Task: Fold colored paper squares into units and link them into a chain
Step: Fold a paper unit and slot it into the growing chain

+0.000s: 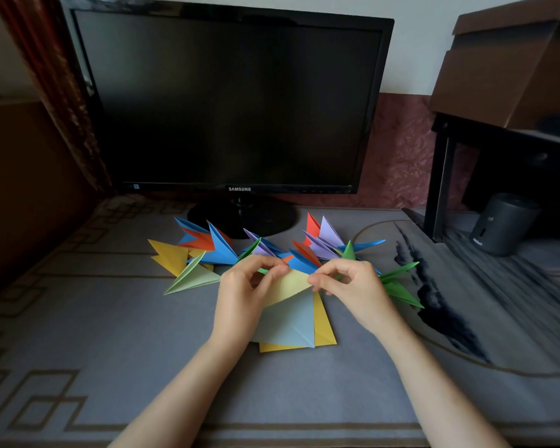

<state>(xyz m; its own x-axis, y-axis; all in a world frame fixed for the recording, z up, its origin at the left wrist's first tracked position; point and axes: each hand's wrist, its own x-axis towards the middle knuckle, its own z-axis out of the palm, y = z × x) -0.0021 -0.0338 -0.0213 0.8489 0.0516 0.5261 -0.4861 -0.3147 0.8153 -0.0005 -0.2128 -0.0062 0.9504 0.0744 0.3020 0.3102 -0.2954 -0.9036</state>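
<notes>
Left hand and right hand each pinch the pale yellow sheet just above the near stack; folded units lie beyond. Best to match corners exactly before creasing flat.

table w/ grey cloth | monitor at back | folded units mid | yellow sq front | speaker R

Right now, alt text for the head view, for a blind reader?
The left hand and right hand pinch a pale yellow paper over a light blue sheet and a yellow sheet. Folded units lie behind, before a monitor.
</notes>
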